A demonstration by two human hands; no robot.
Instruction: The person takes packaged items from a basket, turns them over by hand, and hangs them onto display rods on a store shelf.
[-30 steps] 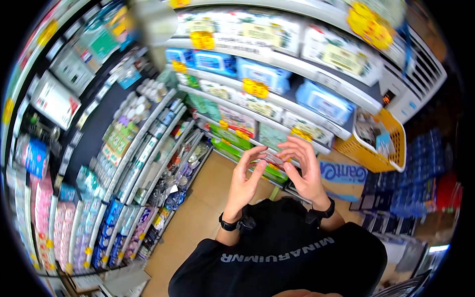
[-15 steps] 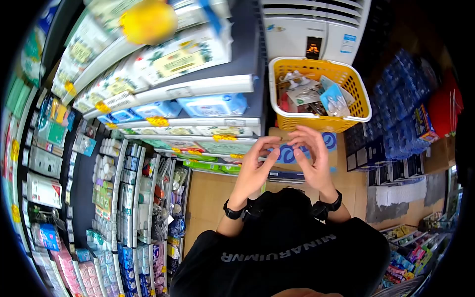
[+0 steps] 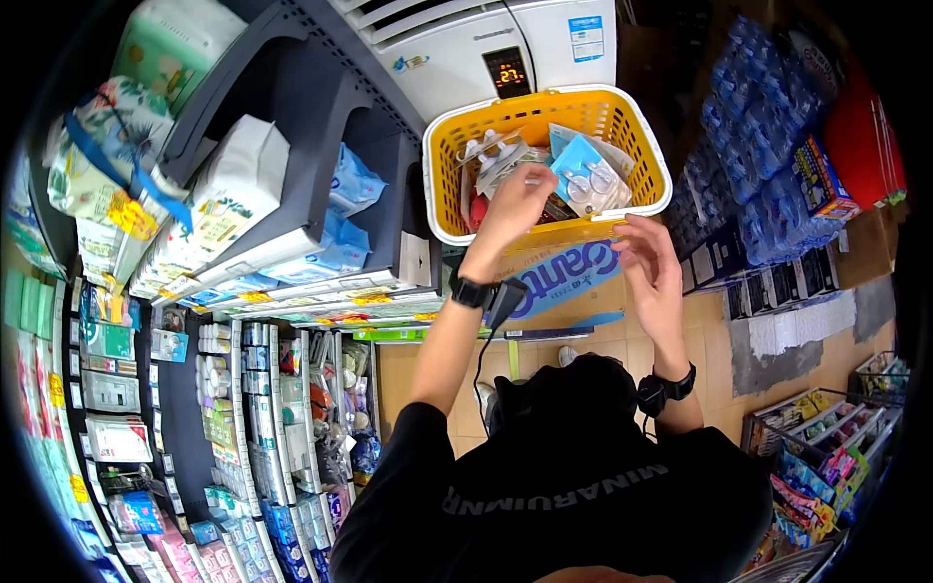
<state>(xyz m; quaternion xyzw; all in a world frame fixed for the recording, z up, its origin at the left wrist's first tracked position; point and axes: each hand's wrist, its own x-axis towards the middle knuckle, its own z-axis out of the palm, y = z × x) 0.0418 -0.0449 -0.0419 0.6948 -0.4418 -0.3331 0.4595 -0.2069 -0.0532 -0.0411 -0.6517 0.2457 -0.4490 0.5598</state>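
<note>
My left hand (image 3: 520,202) is inside the near left part of a yellow basket (image 3: 649,180), over packaged small goods. Its fingers are curled in and pressed together; whatever lies under the fingertips is hidden. Right beside it lies a light-blue card pack (image 3: 588,175) with pale rounded items. Several white-topped packs (image 3: 494,148) lie at the basket's left. My right hand (image 3: 651,260) hovers just in front of the basket's near right rim, with its fingers bent and apart and nothing held.
Behind the basket stands a white appliance (image 3: 583,15) with a lit display. A printed cardboard box (image 3: 569,291) is beneath the basket's front. Grey shelves (image 3: 321,97) with tissue packs rise at left. Wrapped bottles (image 3: 768,117) are stacked at right.
My hands were raised close together in front of the basket. Now the left has reached into it, while the right has moved right, near the rim. The view has turned and come closer.
</note>
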